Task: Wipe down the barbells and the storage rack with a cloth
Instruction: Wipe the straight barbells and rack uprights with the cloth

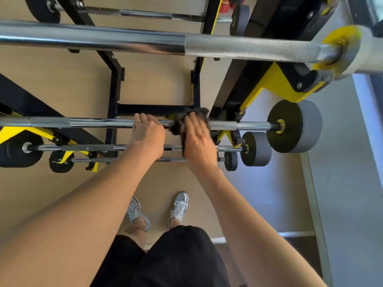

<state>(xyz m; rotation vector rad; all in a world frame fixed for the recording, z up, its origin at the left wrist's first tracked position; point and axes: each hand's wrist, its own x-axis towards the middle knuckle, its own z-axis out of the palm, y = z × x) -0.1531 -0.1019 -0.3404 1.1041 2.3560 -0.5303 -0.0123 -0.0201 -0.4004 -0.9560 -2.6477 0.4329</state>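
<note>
Left hand [148, 133] grips the barbell [93, 122]; right hand [198, 139] seemingly clasps cloth [178, 121] round it.

- We see a pale tan, wood-look floor [62, 83] filling most of the view.
- On the right it meets a smooth grey floor strip [342, 183], with a narrow pale trim [310, 193] along the seam.
- A dark mat [300, 253] lies at lower right, behind a light threshold bar [298, 234].
- Bright bluish light [371, 96] washes the far right edge; we cannot tell whether a window stands there.
- A red object [224, 6] shows at the top, cropped.
</note>
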